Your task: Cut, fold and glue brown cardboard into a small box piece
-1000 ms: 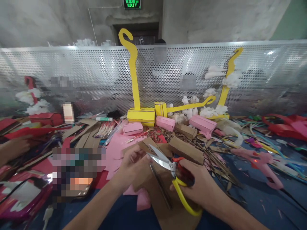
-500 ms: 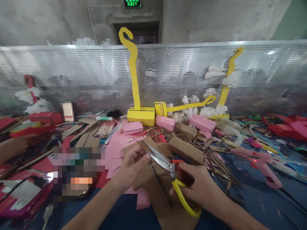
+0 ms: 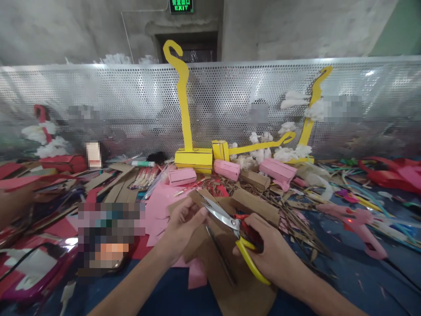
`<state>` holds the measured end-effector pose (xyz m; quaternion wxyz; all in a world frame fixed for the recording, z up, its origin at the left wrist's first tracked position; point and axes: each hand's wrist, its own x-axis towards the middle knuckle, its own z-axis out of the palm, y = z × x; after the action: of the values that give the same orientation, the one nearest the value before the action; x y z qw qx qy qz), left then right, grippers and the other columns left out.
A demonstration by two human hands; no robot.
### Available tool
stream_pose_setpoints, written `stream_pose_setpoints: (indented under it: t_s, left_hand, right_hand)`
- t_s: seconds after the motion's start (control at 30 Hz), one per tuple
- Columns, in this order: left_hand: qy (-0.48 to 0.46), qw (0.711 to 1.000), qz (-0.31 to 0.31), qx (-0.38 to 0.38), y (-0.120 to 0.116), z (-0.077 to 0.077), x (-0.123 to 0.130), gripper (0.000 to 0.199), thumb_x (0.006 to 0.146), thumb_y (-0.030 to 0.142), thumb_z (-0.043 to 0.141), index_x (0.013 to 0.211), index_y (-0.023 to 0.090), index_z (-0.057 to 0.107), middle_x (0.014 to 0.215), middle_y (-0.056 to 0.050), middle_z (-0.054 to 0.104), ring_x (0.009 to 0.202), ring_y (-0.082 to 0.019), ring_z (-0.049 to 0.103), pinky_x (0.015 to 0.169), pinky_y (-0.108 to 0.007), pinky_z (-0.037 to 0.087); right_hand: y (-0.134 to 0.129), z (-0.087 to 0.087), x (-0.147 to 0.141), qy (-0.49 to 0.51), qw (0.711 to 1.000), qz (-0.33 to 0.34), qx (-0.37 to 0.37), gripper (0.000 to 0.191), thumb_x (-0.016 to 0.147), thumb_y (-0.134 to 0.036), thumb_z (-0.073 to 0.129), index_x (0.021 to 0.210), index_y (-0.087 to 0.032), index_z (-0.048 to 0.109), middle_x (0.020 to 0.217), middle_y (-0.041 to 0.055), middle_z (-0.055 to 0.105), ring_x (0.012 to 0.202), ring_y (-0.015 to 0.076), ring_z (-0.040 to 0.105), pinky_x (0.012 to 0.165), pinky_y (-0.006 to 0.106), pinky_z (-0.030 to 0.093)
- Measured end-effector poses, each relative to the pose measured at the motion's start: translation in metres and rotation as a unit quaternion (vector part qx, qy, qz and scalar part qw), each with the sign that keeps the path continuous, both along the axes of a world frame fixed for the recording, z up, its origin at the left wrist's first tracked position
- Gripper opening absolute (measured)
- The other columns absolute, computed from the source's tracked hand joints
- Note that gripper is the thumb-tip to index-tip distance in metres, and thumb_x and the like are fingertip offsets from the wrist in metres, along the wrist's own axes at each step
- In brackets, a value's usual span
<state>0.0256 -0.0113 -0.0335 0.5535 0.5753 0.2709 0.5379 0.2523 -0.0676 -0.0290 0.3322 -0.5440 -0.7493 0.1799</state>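
Observation:
My right hand point(image 3: 272, 250) grips scissors point(image 3: 223, 218) with red and yellow handles, their blades pointing up and to the left. The blades lie almost together beside my left fingertips. My left hand point(image 3: 184, 224) pinches a small brown cardboard piece point(image 3: 200, 196) at the blade tips; the fingers partly hide it. Below the hands lies a larger sheet of brown cardboard point(image 3: 226, 298) with a dark slim pen-like stick point(image 3: 221, 254) on it. Pink paper point(image 3: 157, 206) spreads to the left of my left hand.
Yellow paper box with a tall hooked neck point(image 3: 184, 109) stands behind, near pink boxes point(image 3: 182, 176). A pink glue gun point(image 3: 358, 226) rests at right, cardboard strips point(image 3: 296, 219) beside it. Another person's blurred hand point(image 3: 15, 206) is at far left. A perforated metal panel point(image 3: 131, 101) runs behind.
The scissor blades have come closer together, and the handles have closed with my right hand. My left hand stays nearly in place. At far left, the other person's hand has moved with red paper.

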Motion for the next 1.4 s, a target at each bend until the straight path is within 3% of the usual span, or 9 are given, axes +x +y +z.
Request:
stream_pose_setpoints:
  t_s: [0.3,0.53,0.7,0.87,1.2,1.4]
  left_hand:
    - [-0.16,0.982,0.072,-0.071,0.009,0.016,-0.01,0.025,0.082,0.032,0.081,0.104,0.023,0.073,0.106,-0.002,0.072,0.089,-0.014,0.066,0.075,-0.025,0.054]
    - [-0.063,0.997,0.018,-0.049,0.007,0.006,-0.007,0.022,0.087,0.035,0.077,0.103,0.021,0.073,0.095,-0.003,0.072,0.077,-0.012,0.064,0.072,-0.024,0.053]
    - [-0.005,0.999,-0.033,0.003,0.002,0.006,-0.005,0.019,0.091,0.036,0.071,0.1,0.018,0.071,0.09,-0.004,0.07,0.083,-0.015,0.063,0.078,-0.026,0.051]
    - [-0.021,0.999,-0.031,0.005,0.002,0.004,-0.006,0.016,0.091,0.034,0.072,0.096,0.019,0.072,0.084,-0.002,0.069,0.077,-0.013,0.062,0.075,-0.025,0.051]
    - [-0.053,0.998,-0.043,-0.012,0.001,0.001,-0.003,0.018,0.09,0.033,0.073,0.102,0.02,0.072,0.09,-0.004,0.07,0.079,-0.014,0.063,0.078,-0.027,0.053]
    - [-0.053,0.998,-0.039,-0.015,0.0,-0.001,-0.003,0.021,0.091,0.033,0.072,0.106,0.019,0.072,0.094,-0.006,0.071,0.084,-0.017,0.065,0.082,-0.031,0.054]
  right_hand:
    - [0.001,-0.001,0.01,0.006,1.0,0.008,-0.005,0.022,0.087,-0.032,0.066,0.096,-0.021,0.049,0.097,0.0043,0.056,0.085,0.022,0.053,0.078,0.036,0.045]
    - [-0.002,0.005,0.008,0.013,0.999,0.04,0.025,0.015,0.087,-0.026,0.064,0.088,-0.022,0.049,0.09,0.0021,0.056,0.078,0.0189,0.051,0.07,0.031,0.043]
    - [-0.005,0.007,0.004,-0.017,0.997,0.072,-0.014,0.018,0.078,-0.016,0.066,0.088,-0.022,0.052,0.088,-0.0006,0.059,0.075,0.0167,0.052,0.065,0.027,0.039]
    - [-0.004,0.002,0.005,-0.035,0.997,0.05,-0.057,0.022,0.077,-0.02,0.064,0.074,-0.023,0.043,0.067,-0.0064,0.049,0.062,0.0125,0.039,0.055,0.025,0.03]
    - [-0.001,-0.007,0.01,-0.062,0.997,0.029,-0.027,0.021,0.076,-0.026,0.065,0.069,-0.021,0.046,0.06,-0.0079,0.044,0.059,0.0109,0.033,0.053,0.023,0.025]
    - [0.0,-0.009,0.01,-0.053,0.998,0.02,-0.026,0.015,0.073,-0.019,0.061,0.068,-0.02,0.047,0.059,-0.0081,0.043,0.058,0.0101,0.034,0.053,0.023,0.024]
